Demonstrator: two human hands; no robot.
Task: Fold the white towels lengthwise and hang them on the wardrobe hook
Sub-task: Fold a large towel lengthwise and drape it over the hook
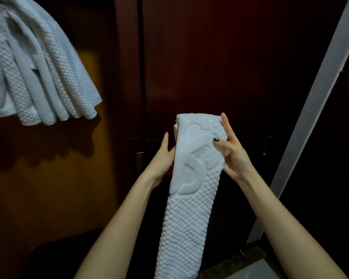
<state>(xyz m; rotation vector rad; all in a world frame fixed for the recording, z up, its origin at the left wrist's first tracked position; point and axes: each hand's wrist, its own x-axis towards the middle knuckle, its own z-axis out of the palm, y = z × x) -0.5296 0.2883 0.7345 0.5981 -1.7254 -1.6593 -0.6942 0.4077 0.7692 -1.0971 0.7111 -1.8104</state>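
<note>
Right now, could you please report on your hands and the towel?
Right hand pinches folded towel near its top. Left hand at its left edge, fingers hidden. Other towels hang upper left, clear of both hands.

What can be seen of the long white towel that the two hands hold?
The long white towel is folded into a narrow strip of thick, soft-looking cloth. Its surface has a raised diamond pattern, with a smooth embossed motif near the top. It hangs almost upright, and its lower end leaves the picture. The left hand holds its left edge; the right hand pinches its right edge, thumb on the front.
</note>
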